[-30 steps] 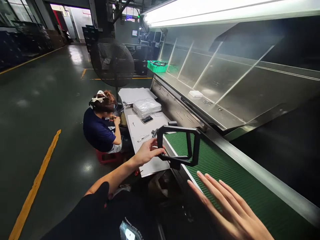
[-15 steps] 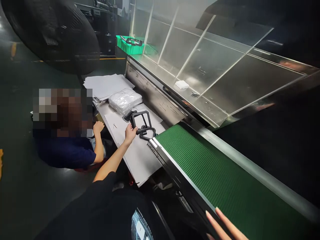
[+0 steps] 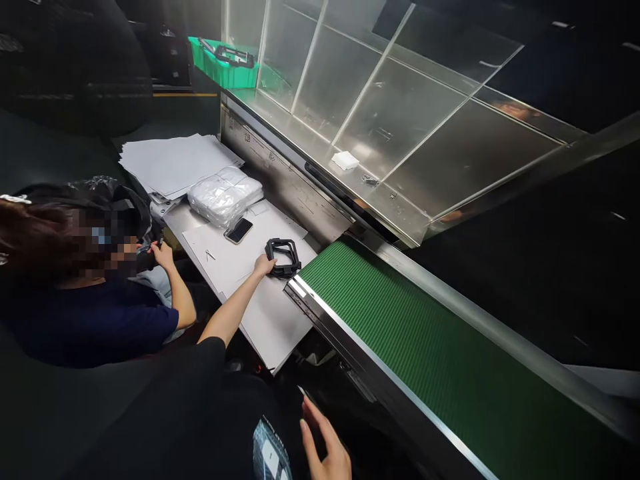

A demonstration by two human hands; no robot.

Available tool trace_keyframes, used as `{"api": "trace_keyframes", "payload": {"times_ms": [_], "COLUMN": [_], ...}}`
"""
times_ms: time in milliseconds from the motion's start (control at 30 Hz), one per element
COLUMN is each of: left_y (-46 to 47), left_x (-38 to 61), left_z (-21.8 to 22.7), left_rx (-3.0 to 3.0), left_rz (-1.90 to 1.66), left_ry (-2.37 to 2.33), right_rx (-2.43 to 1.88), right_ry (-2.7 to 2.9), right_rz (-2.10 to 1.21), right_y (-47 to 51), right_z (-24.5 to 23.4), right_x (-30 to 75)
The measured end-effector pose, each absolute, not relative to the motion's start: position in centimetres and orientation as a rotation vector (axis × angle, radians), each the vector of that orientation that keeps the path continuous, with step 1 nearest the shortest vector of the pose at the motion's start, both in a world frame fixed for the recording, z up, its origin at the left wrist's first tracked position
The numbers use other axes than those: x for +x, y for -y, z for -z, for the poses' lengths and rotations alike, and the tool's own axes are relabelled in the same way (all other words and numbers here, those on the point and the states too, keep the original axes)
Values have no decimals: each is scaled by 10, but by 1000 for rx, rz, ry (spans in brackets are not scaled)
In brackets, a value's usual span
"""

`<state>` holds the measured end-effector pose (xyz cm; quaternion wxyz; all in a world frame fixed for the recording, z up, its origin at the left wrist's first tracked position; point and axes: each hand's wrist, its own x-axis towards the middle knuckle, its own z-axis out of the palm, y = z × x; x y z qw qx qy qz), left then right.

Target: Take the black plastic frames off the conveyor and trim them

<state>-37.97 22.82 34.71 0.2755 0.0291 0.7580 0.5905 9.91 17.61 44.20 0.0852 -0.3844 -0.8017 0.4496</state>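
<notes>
- Dim factory floor was seen around a pale grey sheet-metal worktop (image 3: 265, 320), which butted against the end of a green ribbed conveyor belt (image 3: 400, 333) with a steel edge rail.
- A black, roughly rectangular plastic frame (image 3: 283, 257) lay flat on the worktop, just beside the belt's near end.
- The left hand (image 3: 263, 265) was stretched far forward and rested at the frame's left edge, fingers curled onto the rim; whether it was gripped or merely touched could not be told.
- The frame lay directly to the right of that hand, its longer side running roughly along the belt's end.
- The right hand (image 3: 324, 448) was held low near the body, open and empty, well apart from the frame; the left hand was far nearer.
- Beyond the frame, a dark smartphone (image 3: 239, 231), a bundle of clear plastic bags (image 3: 225, 193) and a stack of white paper sheets (image 3: 173, 162) were set out on the worktop.
- A seated co-worker in a dark blue shirt (image 3: 95, 320) was placed at the worktop's left side.
- A green plastic crate (image 3: 225, 63) stood at the far end of sloped, divided steel chutes (image 3: 400, 127).
</notes>
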Motion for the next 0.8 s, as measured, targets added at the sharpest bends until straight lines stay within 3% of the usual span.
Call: {"api": "trace_keyframes", "payload": {"times_ms": [233,433,600,700,800], "left_y": [-217,-165,-131,-125,-127], "left_x": [-377,-323,-230,-171,-117], "left_z": [-350,-377,-401,-401,-401], "left_rx": [193,223,251,976,1515], "left_rz": [-1326,-1543,-1746,-1860,-1439], "left_ry": [-2183,-2375,-2583,-2258,-1663], "right_rx": [-1052,-1031,-1255,-1449,-1576], "right_ry": [2508,2436,2236,2053,1929], "right_rz": [-1350,-1381,-1343,-1240,-1142], "right_y": [-185,-170,-155,-151,-147], "right_z": [-435,-432,-412,-411,-420], "right_x": [80,66,90,110,135]}}
